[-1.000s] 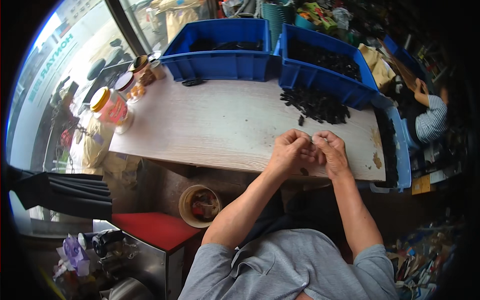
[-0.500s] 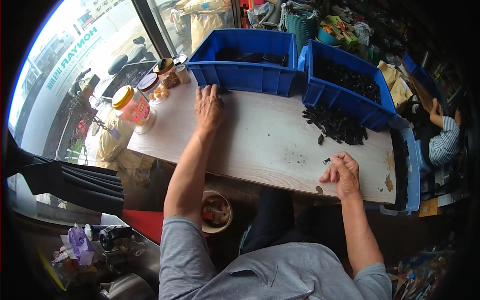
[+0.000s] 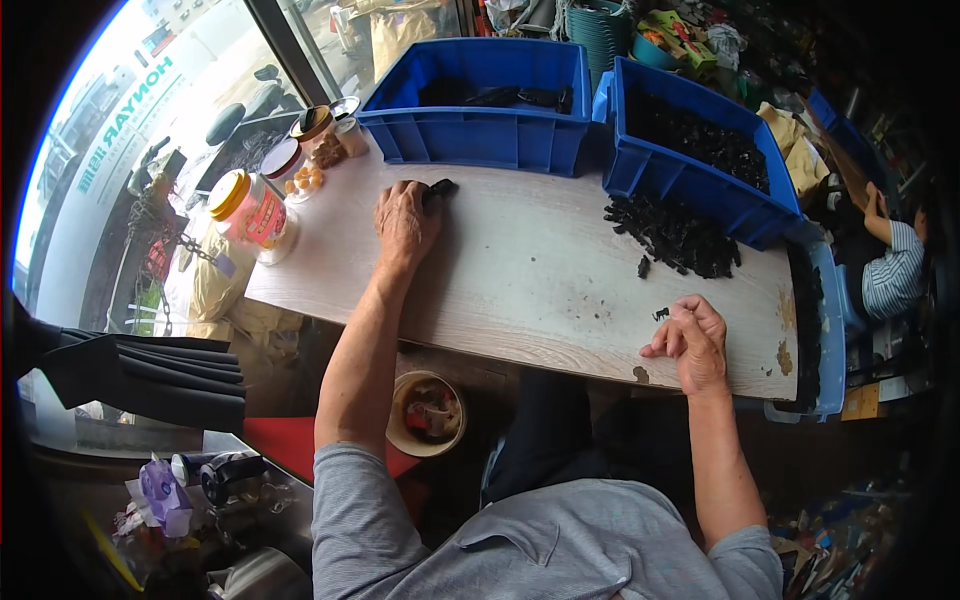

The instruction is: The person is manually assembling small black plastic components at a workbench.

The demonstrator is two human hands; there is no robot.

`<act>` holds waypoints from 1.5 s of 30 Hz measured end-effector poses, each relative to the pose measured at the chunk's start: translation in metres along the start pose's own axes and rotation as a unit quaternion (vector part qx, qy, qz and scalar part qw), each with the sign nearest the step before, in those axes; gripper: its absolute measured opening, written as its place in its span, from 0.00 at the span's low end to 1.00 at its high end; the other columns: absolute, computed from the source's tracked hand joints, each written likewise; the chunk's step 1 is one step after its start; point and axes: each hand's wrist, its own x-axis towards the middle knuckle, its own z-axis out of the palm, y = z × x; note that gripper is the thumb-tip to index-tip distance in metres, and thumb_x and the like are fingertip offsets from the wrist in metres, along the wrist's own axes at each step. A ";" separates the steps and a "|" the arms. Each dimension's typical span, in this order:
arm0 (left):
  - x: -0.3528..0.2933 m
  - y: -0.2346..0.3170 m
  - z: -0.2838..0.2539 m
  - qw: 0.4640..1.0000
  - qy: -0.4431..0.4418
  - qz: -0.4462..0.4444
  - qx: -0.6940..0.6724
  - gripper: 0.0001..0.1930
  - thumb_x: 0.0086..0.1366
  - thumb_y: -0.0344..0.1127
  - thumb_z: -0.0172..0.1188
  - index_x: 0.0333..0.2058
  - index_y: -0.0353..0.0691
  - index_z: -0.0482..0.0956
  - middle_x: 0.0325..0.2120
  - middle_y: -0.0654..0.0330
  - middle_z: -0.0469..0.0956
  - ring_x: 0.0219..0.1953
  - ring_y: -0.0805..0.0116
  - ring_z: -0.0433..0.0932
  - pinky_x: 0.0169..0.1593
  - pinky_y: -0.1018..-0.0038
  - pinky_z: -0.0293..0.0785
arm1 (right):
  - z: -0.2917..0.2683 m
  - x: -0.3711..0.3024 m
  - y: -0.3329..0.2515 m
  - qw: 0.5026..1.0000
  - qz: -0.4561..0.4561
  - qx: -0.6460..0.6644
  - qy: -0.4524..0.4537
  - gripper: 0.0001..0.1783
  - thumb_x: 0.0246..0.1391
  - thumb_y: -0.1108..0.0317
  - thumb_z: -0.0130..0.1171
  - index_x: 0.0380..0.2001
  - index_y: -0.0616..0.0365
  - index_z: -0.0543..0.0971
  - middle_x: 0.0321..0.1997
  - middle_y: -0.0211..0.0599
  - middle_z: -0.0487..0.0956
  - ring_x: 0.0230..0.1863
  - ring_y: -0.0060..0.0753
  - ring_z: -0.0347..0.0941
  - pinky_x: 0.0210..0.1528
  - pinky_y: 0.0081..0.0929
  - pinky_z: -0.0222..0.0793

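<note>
left hand [image 3: 405,222] closed on small black plastic part [image 3: 441,187] near left blue plastic bin [image 3: 480,135]; right hand [image 3: 692,340] loosely curled, probably empty; large pile of black parts [image 3: 675,235] left on pale wooden surface [image 3: 530,290].

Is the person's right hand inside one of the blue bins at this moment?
No, the right hand rests on the near edge of the wooden table, apart from both blue bins, with only a small black piece beside it.

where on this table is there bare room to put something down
The widest bare patch of the pale wooden table lies in the middle, between the left hand and the pile of small black parts, down to the near edge. Crowded: the far left corner with jars, and the back edge along the two blue plastic bins.
</note>
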 end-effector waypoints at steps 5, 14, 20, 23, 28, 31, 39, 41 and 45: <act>-0.021 0.027 -0.016 0.992 -0.011 -0.034 -0.120 0.13 0.60 0.39 0.62 0.39 0.37 0.81 0.31 0.52 0.81 0.35 0.54 0.79 0.43 0.63 0.73 | -0.002 -0.001 0.003 1.000 -0.011 0.012 -0.005 0.07 0.60 0.64 0.57 0.32 0.54 0.74 0.11 0.27 0.65 0.18 0.24 0.71 0.24 0.37 0.81; -0.069 0.099 -0.026 0.890 -0.042 -0.115 -0.439 0.09 0.62 0.31 0.62 0.38 0.32 0.79 0.21 0.60 0.75 0.23 0.77 0.68 0.30 0.78 0.68 | 0.006 -0.002 0.001 0.999 -0.016 0.037 0.008 0.06 0.59 0.65 0.58 0.32 0.55 0.75 0.11 0.26 0.66 0.17 0.22 0.71 0.24 0.35 0.80; -0.075 0.122 -0.034 0.981 -0.002 0.009 -0.194 0.10 0.54 0.33 0.66 0.37 0.43 0.82 0.36 0.55 0.77 0.40 0.54 0.74 0.42 0.63 0.72 | 0.002 -0.003 0.002 1.000 -0.021 0.014 0.004 0.06 0.60 0.65 0.57 0.33 0.54 0.75 0.11 0.25 0.65 0.17 0.22 0.70 0.26 0.37 0.81; -0.076 0.126 -0.037 0.993 -0.033 0.050 -0.102 0.11 0.55 0.33 0.66 0.38 0.44 0.82 0.34 0.56 0.76 0.39 0.55 0.73 0.41 0.62 0.72 | 0.003 -0.004 0.003 0.999 -0.028 0.018 0.002 0.06 0.60 0.65 0.57 0.32 0.55 0.76 0.11 0.26 0.65 0.17 0.22 0.70 0.27 0.38 0.81; -0.070 0.142 -0.050 0.988 -0.140 0.061 -0.007 0.12 0.59 0.37 0.63 0.42 0.45 0.80 0.31 0.53 0.77 0.37 0.53 0.75 0.39 0.61 0.73 | 0.005 -0.004 0.001 0.998 -0.031 0.056 0.011 0.06 0.56 0.67 0.61 0.31 0.57 0.77 0.11 0.25 0.66 0.15 0.22 0.70 0.28 0.36 0.82; -0.060 0.145 -0.044 0.967 -0.248 0.051 -0.036 0.12 0.61 0.37 0.61 0.43 0.44 0.79 0.30 0.51 0.78 0.35 0.52 0.77 0.38 0.60 0.74 | 0.005 -0.006 0.000 0.998 -0.036 0.055 0.011 0.06 0.56 0.67 0.61 0.31 0.57 0.77 0.11 0.26 0.66 0.15 0.22 0.70 0.28 0.36 0.82; -0.075 0.182 -0.034 0.977 -0.146 0.109 -0.111 0.15 0.60 0.43 0.62 0.41 0.41 0.79 0.31 0.50 0.76 0.37 0.51 0.74 0.39 0.60 0.74 | 0.004 -0.006 0.002 0.998 -0.030 0.059 0.008 0.05 0.56 0.68 0.61 0.31 0.57 0.76 0.11 0.26 0.66 0.16 0.22 0.70 0.29 0.37 0.82; -0.083 0.184 -0.031 0.974 -0.150 0.102 -0.139 0.15 0.58 0.39 0.64 0.43 0.42 0.78 0.33 0.52 0.77 0.38 0.51 0.73 0.41 0.59 0.73 | 0.005 -0.007 0.002 0.998 -0.030 0.061 0.009 0.05 0.56 0.68 0.61 0.31 0.57 0.77 0.11 0.26 0.66 0.15 0.22 0.70 0.29 0.37 0.82; -0.093 0.182 -0.029 0.979 -0.119 0.095 -0.133 0.16 0.56 0.37 0.64 0.43 0.42 0.76 0.35 0.54 0.77 0.40 0.52 0.73 0.42 0.60 0.71 | 0.001 -0.007 0.004 0.998 -0.031 0.046 0.009 0.05 0.58 0.66 0.59 0.31 0.54 0.76 0.11 0.26 0.65 0.17 0.24 0.70 0.30 0.40 0.81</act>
